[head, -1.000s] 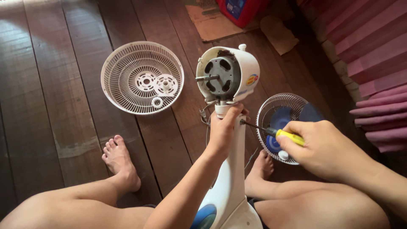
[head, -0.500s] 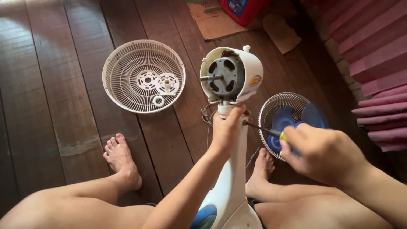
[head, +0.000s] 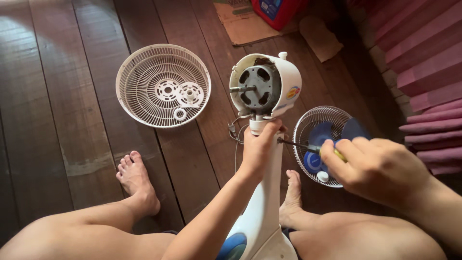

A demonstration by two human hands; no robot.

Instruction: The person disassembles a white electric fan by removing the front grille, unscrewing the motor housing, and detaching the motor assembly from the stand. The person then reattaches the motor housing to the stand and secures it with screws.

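- Nearest, the person's bare legs lay along the bottom edge, w/ the fan's white base point(head: 262, 240) standing between them; a blue patch showed on its front.
- Left foot point(head: 137, 180) rested flat on the dark wood floor point(head: 57, 96); right foot point(head: 291, 195) sat just beside the stand, toes pointing away.
- Left hand point(head: 257, 147) was clenched round the top of the white stand point(head: 264, 192), right under the motor housing, thumb up by the neck.
- Right hand point(head: 373, 168) was closed on a screwdriver point(head: 308, 148): yellow handle mostly hidden in the fist, dark shaft running left, tip touching the neck of the stand by the left thumb.
- Motor housing point(head: 267, 86) sat atop the stand, front cover off, grey motor & bare shaft facing left.
- Behind the right hand, a wire grille point(head: 313, 120) lay on the floor w/ blue fan blades point(head: 320, 137) in it, partly hidden.
- Further left, well apart, a white grille point(head: 161, 86) lay open side up, holding small white round parts.
- Farthest, flat cardboard point(head: 243, 24), a red box point(head: 274, 9) on it, & pink corrugated sheets point(head: 423, 62) at far right.
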